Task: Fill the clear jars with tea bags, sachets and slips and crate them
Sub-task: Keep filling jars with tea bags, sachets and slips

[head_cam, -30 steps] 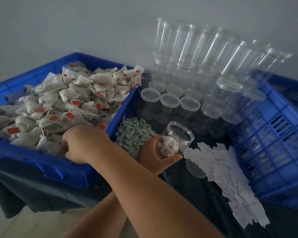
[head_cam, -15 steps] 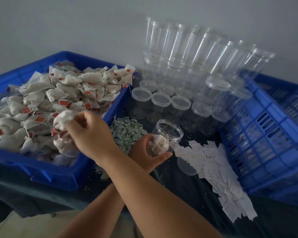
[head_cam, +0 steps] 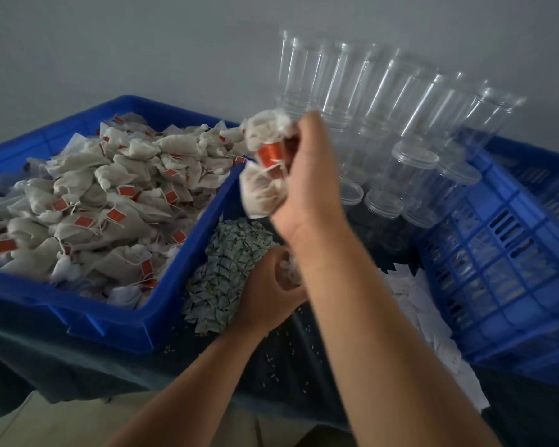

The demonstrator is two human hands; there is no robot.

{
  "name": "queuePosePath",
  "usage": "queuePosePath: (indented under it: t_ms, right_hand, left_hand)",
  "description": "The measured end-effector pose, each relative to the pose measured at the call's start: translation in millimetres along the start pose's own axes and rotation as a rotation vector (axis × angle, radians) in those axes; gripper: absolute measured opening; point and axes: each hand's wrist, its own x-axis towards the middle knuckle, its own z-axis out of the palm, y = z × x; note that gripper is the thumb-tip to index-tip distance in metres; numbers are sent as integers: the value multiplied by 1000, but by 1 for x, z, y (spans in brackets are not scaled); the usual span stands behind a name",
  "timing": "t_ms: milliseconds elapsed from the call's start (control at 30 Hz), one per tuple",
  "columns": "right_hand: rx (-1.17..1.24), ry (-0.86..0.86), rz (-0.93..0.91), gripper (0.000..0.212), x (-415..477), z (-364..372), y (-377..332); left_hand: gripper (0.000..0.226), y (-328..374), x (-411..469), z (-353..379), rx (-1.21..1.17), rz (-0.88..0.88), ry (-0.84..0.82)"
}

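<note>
Tea bags (head_cam: 260, 188) — up from blue tray (head_cam: 162, 317)

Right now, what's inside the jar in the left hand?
A white tea bag shows through the jar gripped by the left hand; the right forearm covers the jar's mouth and other contents.

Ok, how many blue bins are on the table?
2. A solid tray heaped with tea bags sits at left; a slotted crate stands at right. Both run off frame, so another could be hidden.
</note>
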Motion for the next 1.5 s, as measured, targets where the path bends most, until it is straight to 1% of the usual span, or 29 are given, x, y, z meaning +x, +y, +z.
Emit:
queuePosePath:
  t_ms: [67,100,167,200,233,300,400,533,600,667,733,833,1000,1033,1067,1100,1133,1167,1200,1267,1300,1333,1433,1500]
  right_hand:
    - [-128,-44,-142,43,4,-32,-19]
    - [-207,-26,-197,45,5,-47,-24]
    - [-313,99,-230,31,12,-70,-22]
    - [-351,166,-211,25,14,-79,-19]
    - [-392,216,-160,25,14,-85,-13]
    - [-418,245,-93,29,10,-99,1]
    - [-477,239,-61,33,1,-113,17]
    - [-519,217,-29,31,-2,-111,25]
    - [-662,225,-46,31,-2,-108,24]
    - [-851,191,-72,32,-6,-109,21]
    - [-914,147,-129,27,-11,-112,19]
    - [-914,136,-215,22,-19,-120,8]
    - [-1019,166,-284,2,-24,-128,-2]
    - [-1068,143,-280,4,-25,-128,-1]
    - [-1159,73,-236,5,-25,-127,0]
    - [-1295,-41,-161,4,-24,-125,2]
    - [-1427,-156,-87,9,-23,-122,4]
    - [-1520,-233,-44,21,-23,-118,6]
    - [-1533,-242,-21,32,-23,-114,7]
    - [-1407,-136,4,51,-24,-106,6]
    - [-1360,-88,46,63,-25,-103,5]
    - [-1362,-93,118,75,-25,-101,4]
    - [-1492,-256,388,105,-18,-96,5]
    - [-1460,-320,491,118,-9,-93,3]
  left_hand:
    - [55,0,0,0,-38,7,16]
    - [59,2,0,-1,-33,20,30]
    - [68,2,0,-3,-28,19,68]
    - [73,0,0,-3,-43,19,68]
    - [77,3,-1,-4,-54,14,76]
    - [79,2,-1,-2,-72,18,72]
    - [74,5,-2,-1,-51,45,71]
    - [73,5,-2,-2,-46,28,57]
    - [73,4,-2,-2,-68,22,59]
    - [72,4,-3,-1,-87,7,62]
    - [71,5,-2,0,-101,-6,64]
    - [69,6,-1,0,-129,-8,63]
    - [69,6,-1,-1,-103,27,66]
    - [69,7,-1,-1,-106,29,63]
    - [68,8,-2,-1,-110,32,61]
    - [67,9,-2,-1,-108,38,58]
    - [68,10,-2,-2,-95,44,56]
    - [68,10,-3,-2,-74,50,52]
    - [67,9,-3,-2,-56,57,46]
    - [66,7,-5,-1,-43,68,41]
    - [66,7,-5,-1,-46,68,45]
    - [68,7,-5,-1,-43,69,44]
    - [73,4,-4,0,-5,67,-4]
    - [72,1,-4,1,20,57,-9]
